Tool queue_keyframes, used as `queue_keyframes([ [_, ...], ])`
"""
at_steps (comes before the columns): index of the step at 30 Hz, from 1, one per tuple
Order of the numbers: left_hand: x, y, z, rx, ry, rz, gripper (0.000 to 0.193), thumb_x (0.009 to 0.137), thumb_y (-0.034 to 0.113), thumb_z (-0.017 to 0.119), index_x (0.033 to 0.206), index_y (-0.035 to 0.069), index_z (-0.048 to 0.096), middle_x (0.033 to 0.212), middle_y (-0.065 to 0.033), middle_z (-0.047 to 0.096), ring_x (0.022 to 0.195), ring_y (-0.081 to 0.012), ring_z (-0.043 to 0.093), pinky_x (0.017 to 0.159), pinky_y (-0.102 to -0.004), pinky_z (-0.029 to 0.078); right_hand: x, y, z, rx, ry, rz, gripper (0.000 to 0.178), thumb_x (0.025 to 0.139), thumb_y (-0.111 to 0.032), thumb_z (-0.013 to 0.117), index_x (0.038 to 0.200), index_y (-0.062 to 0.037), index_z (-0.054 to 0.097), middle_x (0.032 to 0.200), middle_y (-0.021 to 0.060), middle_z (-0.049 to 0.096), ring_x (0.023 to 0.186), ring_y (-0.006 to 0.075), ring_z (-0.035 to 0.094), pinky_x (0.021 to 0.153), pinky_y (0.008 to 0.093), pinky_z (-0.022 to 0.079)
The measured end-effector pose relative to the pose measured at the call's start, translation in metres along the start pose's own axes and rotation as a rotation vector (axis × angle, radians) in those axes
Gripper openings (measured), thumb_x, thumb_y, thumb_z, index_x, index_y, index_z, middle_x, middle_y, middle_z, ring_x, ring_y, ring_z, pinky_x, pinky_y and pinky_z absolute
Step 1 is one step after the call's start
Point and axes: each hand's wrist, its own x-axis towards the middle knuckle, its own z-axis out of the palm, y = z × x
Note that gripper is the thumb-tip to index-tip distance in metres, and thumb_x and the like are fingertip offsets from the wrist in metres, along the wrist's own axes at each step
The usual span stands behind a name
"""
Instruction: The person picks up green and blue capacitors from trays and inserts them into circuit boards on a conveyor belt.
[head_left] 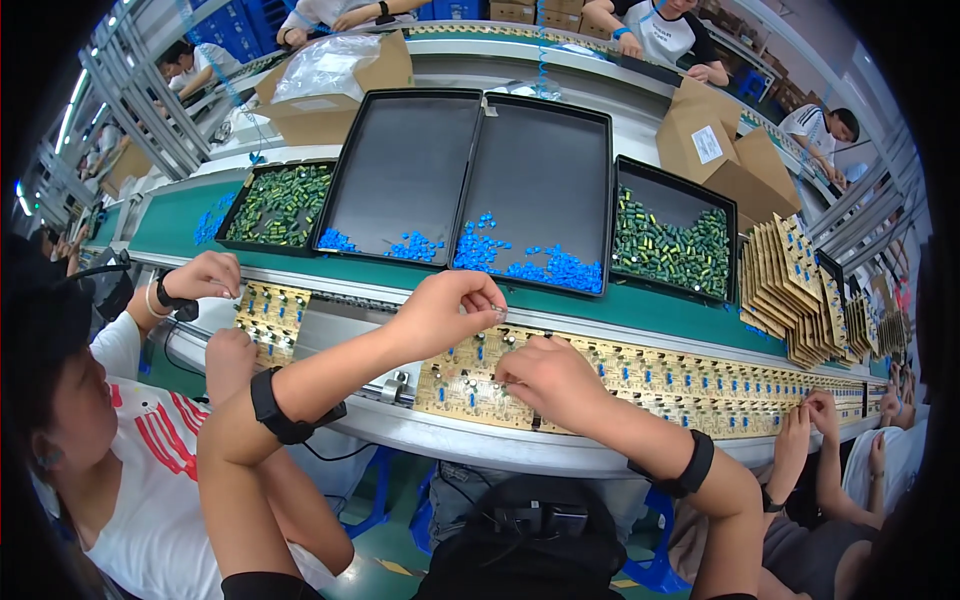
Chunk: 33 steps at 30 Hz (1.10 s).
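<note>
My left hand [445,315] hangs above the far edge of a tan circuit board [450,392], thumb and fingers pinched together. Something tiny shows at its fingertips, too small to name. Lower on the same row of boards, my right hand [552,378] reaches down with bent fingers closed against the board's surface. What lies between those fingertips is hidden. The board carries small blue parts and dark round ones. Beyond my hands, two large black trays [410,165] hold loose blue components [555,270] along their near edges. Green cylindrical capacitors [672,245] fill a smaller black tray at the right.
Another tray of green capacitors [285,205] stands at the left on the green belt [165,215]. Stacked boards [785,280] lean at the right. Open cardboard boxes [705,150] stand behind. Co-workers' hands [205,280] work close on both sides along the metal rail [480,447].
</note>
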Motion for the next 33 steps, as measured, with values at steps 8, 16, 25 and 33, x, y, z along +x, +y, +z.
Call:
queue_keyframes([
  [8, -0.002, 0.004, -0.003, -0.064, -0.023, -0.038, 0.009, 0.085, 0.009, 0.065, 0.091, 0.003, 0.065, 0.078, 0.0006, 0.062, 0.070, -0.0062, 0.056, 0.064, -0.0208, 0.043, 0.014, -0.011, -0.002, -0.286, -0.095, -0.181, 0.009, 0.072, -0.007, 0.060, 0.081, -0.0087, 0.060, 0.072, 0.0036, 0.059, 0.079, 0.0216, 0.057, 0.071, 0.0357, 0.042],
  [16, -0.010, -0.002, -0.013, -0.432, -0.114, -0.222, 0.016, 0.085, 0.002, 0.060, 0.101, -0.001, 0.060, 0.089, -0.0058, 0.066, 0.084, -0.0103, 0.063, 0.073, -0.0230, 0.048, 0.009, 0.001, -0.026, -0.128, -0.166, 0.064, 0.017, 0.073, -0.018, 0.068, 0.087, -0.0092, 0.065, 0.076, 0.0071, 0.064, 0.080, 0.0258, 0.062, 0.073, 0.0391, 0.048],
  [25, -0.019, 0.006, -0.010, 0.003, -0.132, -0.135, 0.010, 0.082, 0.003, 0.063, 0.092, 0.001, 0.064, 0.084, -0.0031, 0.067, 0.080, -0.0074, 0.062, 0.068, -0.0211, 0.045, -0.025, 0.138, -0.114, -0.572, 0.327, 0.567, 0.022, 0.073, -0.019, 0.074, 0.085, -0.0058, 0.061, 0.076, 0.0098, 0.063, 0.077, 0.0262, 0.062, 0.067, 0.0387, 0.049],
  [33, -0.044, 0.000, 0.002, 0.740, -0.121, 0.061, 0.005, 0.077, 0.013, 0.066, 0.080, 0.010, 0.064, 0.076, -0.0039, 0.060, 0.079, -0.0248, 0.054, 0.067, -0.0359, 0.046, -0.028, 0.157, -0.109, -0.074, 0.312, 0.609, 0.022, 0.072, -0.008, 0.072, 0.082, -0.0027, 0.054, 0.065, 0.0062, 0.058, 0.059, 0.0187, 0.058, 0.056, 0.0315, 0.045],
])
